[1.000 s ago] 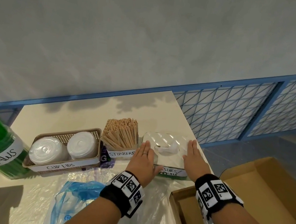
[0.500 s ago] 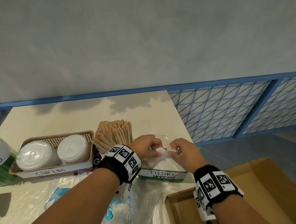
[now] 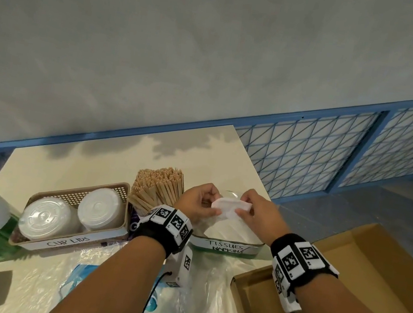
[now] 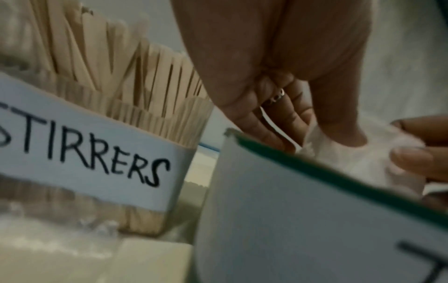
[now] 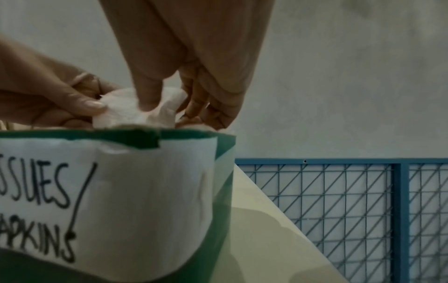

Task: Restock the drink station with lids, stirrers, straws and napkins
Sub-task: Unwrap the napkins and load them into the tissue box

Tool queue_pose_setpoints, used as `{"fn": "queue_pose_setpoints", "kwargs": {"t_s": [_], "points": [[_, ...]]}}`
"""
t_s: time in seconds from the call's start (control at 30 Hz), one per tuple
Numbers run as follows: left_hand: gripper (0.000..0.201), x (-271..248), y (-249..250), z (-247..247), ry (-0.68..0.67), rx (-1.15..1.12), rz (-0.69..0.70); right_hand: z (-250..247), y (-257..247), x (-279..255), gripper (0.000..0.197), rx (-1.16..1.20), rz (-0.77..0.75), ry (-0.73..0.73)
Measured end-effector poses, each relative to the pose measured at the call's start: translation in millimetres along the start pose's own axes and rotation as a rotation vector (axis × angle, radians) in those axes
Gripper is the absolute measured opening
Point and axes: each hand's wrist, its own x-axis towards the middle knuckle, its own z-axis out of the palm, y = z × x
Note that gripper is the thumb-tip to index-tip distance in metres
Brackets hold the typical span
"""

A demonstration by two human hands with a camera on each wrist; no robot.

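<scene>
Evidently the soft, light tissue [image 3: 229, 207] is pinched by left hand [image 3: 196, 203] at 9 o'clock and right hand [image 3: 258, 214] at 3; gentle edge holds are advised.

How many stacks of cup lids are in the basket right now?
2. A clear plastic lid stack lies at the left of the tan plastic mesh basket; a white lid stack lies at the right. More may be hidden behind.

Left hand [image 4: 278, 76] pinches white napkin [image 4: 358, 159] above green-edged box [image 4: 315, 220]; right hand's fingers [image 4: 412, 160] grip its other end. Stirrers [image 4: 145, 80] stand just beside, tub labelled "STIRRERS".
</scene>
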Motion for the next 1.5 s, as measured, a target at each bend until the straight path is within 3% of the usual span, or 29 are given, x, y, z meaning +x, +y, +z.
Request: {"fn": "queue_pose_setpoints", "kwargs": {"t_s": [0.07,0.17,0.33,0.47,0.57,0.63,0.77,0.9,1.03,1.2,1.5], "points": [[0.029,1,-1,-1,-0.017,0.121,-0.020,-1,4,0,0.019,-0.055,-0.005,-0.023],[0.023,7,-3,2,0.103,0.263,-0.051,-4,5,3,0.012,-0.151,0.031,-0.025],[0.018,7,0,11,0.259,0.361,-0.099,-4,7,4,0.020,-0.134,0.077,0.023],[0.017,-4,14,17,0.289,0.449,-0.061,-3,8,2,0.012,-0.083,0.064,0.039],[0.039,-27,18,26,0.420,0.492,-0.023,-5,9,-4,0.043,0.020,0.099,0.168],[0.047,-50,17,33,0.523,0.401,-0.095,-10,6,-9,0.053,0.043,0.227,0.207],[0.046,-77,4,43,0.435,0.195,-0.274,-15,1,-10,0.062,0.013,0.464,-0.008],[0.034,-77,4,40,0.334,0.222,-0.331,-7,-3,-15,0.056,0.111,0.523,-0.148],[0.020,-73,12,36,0.374,0.263,-0.349,-2,-2,-6,0.048,0.149,0.507,-0.080],[0.027,-57,19,36,0.461,0.284,-0.363,-10,-4,16,0.046,0.042,0.445,-0.060],[0.028,-23,8,35,0.436,0.325,-0.474,-3,0,42,0.056,-0.074,0.408,-0.067]]}}
